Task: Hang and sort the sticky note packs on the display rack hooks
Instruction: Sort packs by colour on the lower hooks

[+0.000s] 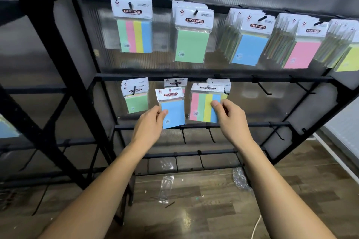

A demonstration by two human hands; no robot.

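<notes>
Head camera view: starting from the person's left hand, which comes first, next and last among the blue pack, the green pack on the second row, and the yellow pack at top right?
From the left hand:
1. Blue pack, pinched in that hand itself.
2. Green pack, hanging just up and to its left on the second row.
3. Yellow pack, far off at the top row's right end.

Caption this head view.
Left hand pinches a blue sticky-note pack, right hand a four-colour striped pack, at the black rack.
</notes>
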